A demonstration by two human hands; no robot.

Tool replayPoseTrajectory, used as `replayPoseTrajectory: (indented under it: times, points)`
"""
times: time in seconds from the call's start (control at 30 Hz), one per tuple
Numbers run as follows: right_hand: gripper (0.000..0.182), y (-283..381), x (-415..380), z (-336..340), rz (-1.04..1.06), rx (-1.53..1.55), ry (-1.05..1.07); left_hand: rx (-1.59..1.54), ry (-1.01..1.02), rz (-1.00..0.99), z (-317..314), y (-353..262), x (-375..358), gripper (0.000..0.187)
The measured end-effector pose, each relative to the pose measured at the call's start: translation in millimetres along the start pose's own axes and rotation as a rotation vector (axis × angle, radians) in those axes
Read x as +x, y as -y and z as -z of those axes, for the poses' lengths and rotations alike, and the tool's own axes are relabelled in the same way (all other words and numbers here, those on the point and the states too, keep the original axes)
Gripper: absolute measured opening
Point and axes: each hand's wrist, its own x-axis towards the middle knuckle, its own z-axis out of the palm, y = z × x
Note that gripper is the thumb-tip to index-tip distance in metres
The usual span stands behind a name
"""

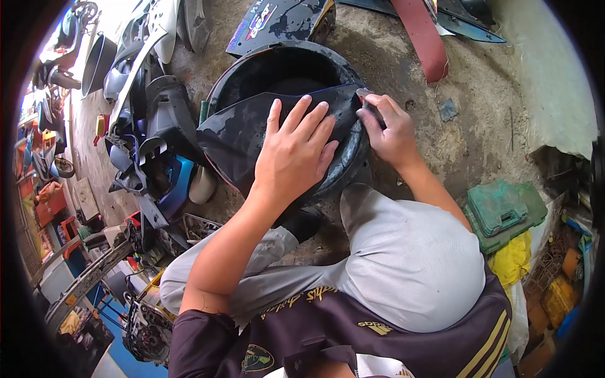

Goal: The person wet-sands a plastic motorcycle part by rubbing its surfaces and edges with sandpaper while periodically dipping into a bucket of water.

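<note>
A wet black plastic panel (pixel 234 133), apparently a motorcycle fairing, lies across the top of a round black tub (pixel 217 88). My left hand (pixel 293 143) rests flat on the panel, fingers spread. At the panel's right end, my right hand (pixel 392 131) pinches what looks like a small folded piece of sandpaper (pixel 363 94), grey with a reddish side, against the edge. Its fingers hide most of that piece. Water drops show on the panel, and the tub's inside is dark.
Behind the tub stands a dark panel with stickers (pixel 277 25). A red strip-like part (pixel 423 41) lies beyond it on the concrete floor. Motorcycle plastics (pixel 170 113) pile up on the left. A green case (pixel 501 211) sits at right, and a small grey square (pixel 448 110) lies nearby.
</note>
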Motion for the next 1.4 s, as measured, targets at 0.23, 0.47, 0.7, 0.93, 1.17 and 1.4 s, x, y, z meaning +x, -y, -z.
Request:
replayPoseTrajectory:
  times: [0.23,0.47,0.7,0.93,1.17,1.4]
  points:
    - [0.017,-17.5,-0.7,-0.4,0.103,-0.003,-0.001,-0.007,0.003,0.001,-0.4,0.2,1.1,0.040]
    - [0.017,-26.2,0.3,-1.2,-0.026,-0.027,-0.041,0.015,0.011,-0.027,-1.1,3.3,-1.2,0.042]
    - [0.012,-15.7,-2.6,-5.4,-0.012,-0.047,-0.045,0.011,0.008,-0.028,-2.3,3.3,-2.0,0.042]
    - [0.015,-14.5,-1.3,-10.0,0.014,-0.011,-0.065,0.020,0.060,0.001,2.6,0.9,1.2,0.043]
    - [0.014,-16.3,11.2,-11.0,-0.017,-0.029,-0.052,0.059,0.159,-0.017,10.9,2.7,8.1,0.055]
    - [0.011,-14.8,11.5,-13.6,-0.047,-0.004,-0.110,0.127,0.177,-0.046,8.0,-2.7,10.0,0.059]
